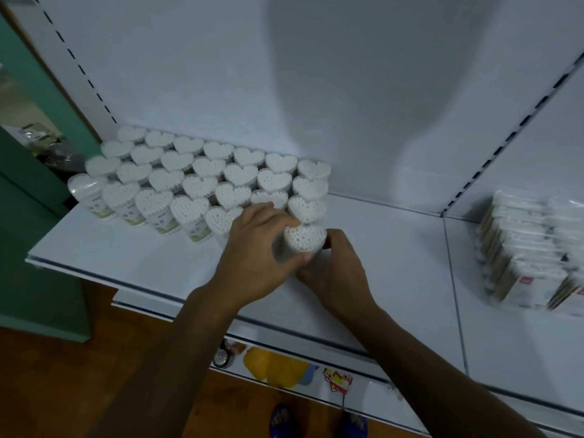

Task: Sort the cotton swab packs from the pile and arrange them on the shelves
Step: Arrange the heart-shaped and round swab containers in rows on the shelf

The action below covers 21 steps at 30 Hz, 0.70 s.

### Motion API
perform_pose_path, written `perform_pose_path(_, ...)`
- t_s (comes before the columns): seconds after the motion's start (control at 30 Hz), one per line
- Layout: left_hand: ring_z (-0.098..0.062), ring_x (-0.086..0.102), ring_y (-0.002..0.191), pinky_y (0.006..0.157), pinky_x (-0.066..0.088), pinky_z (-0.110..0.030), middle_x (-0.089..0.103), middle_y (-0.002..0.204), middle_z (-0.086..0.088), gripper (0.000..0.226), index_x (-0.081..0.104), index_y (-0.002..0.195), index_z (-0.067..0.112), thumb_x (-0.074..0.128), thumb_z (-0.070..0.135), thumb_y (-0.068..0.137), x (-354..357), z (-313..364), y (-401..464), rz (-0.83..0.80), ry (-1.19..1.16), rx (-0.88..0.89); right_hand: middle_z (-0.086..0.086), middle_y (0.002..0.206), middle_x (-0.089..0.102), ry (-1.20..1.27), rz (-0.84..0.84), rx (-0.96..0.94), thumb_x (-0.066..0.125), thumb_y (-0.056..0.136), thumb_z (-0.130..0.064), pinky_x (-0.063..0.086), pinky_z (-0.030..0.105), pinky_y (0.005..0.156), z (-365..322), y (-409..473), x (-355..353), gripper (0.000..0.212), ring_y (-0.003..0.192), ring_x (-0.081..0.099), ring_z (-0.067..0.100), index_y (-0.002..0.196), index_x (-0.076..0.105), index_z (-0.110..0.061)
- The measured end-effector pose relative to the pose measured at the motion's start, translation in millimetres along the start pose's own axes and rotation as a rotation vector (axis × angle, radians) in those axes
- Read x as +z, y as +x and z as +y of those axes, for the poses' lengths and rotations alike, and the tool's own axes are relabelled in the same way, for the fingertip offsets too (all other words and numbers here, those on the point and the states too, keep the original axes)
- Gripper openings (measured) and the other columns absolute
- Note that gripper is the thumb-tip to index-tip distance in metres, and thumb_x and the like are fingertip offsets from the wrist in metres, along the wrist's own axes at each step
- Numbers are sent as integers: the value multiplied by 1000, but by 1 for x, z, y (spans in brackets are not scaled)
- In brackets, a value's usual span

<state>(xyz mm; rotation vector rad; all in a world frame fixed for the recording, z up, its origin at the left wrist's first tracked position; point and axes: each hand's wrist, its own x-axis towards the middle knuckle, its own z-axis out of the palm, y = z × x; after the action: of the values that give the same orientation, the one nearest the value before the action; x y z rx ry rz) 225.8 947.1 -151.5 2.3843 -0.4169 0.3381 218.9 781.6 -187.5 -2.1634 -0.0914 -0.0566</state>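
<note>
A: Heart-shaped cotton swab pack (304,238), upright, at the front right corner of the block of packs on the white shelf (395,248). Gripped from both sides. Left hand (256,248) curled round its left wall, thumb at the front; right hand (335,263) curled round its right and lower side.

B: Touching the pack behind it?

A: Just in front of it; contact not discernible. Base hidden by the fingers, so resting or lifted not discernible either.

B: Remainder of the shelf?

A: Heart-shaped packs (208,175) in tight diagonal rows against the back panel (189,74), swab tips up, green-and-white labels on the front ones. Well apart, on the adjoining shelf section at right, stacked flat swab packets (531,248) in clear wrap, blurred.

B: Below the shelf edge?

A: Lower shelf with a yellow plastic item (275,366), a small round dark object (222,357) and a red-and-yellow card (338,379). Wooden floor (94,374); blue footwear (281,420) at the bottom edge.
</note>
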Motion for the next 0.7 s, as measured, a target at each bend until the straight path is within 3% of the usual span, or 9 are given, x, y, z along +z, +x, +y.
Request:
perform_pose_path(0.1, -24, 46, 127, 107, 35, -40, 62, 121, 2, 51, 73, 106, 17, 65, 53, 73, 6, -5, 1, 41, 29, 48, 4, 108, 61, -113, -3, -9, 82, 74, -38, 48, 39, 82, 0, 4, 1, 55, 98, 57, 20, 113, 55, -12)
perform_pose_path(0.27, -22, 47, 128, 105, 39, -48, 66, 114, 7, 50, 74, 103, 16, 64, 54, 72, 7, -7, 4, 27, 55, 56, 0, 95, 57, -207, 16, -25, 81, 74, -38, 43, 35, 71, 4, 9, 4, 48, 86, 56, 22, 101, 52, -11)
perform_pose_path(0.5, -22, 48, 129, 108, 36, -48, 66, 114, 9, 47, 73, 105, 19, 68, 49, 70, 5, -3, 9, -21, 152, 24, -5, 86, 49, -133, 41, -16, 83, 74, -30, 34, 30, 63, 6, 8, 8, 45, 77, 53, 20, 90, 43, -18)
perform_pose_path(0.63, -26, 46, 130, 110, 33, -46, 63, 121, 3, 53, 69, 110, 19, 65, 52, 70, 5, 3, 8, -26, 191, 5, 1, 95, 56, -138, 39, 20, 83, 74, -31, 38, 29, 70, 4, 7, 10, 44, 86, 56, 21, 99, 52, -12)
perform_pose_path(0.7, -27, 40, 134, 112, 31, -46, 53, 133, -3, 65, 62, 122, 19, 61, 61, 72, 5, 14, 7, -29, 168, -8, 5, 114, 60, -132, 0, 39, 81, 72, -44, 45, 32, 81, 2, 3, 7, 64, 102, 58, 22, 119, 55, -9)
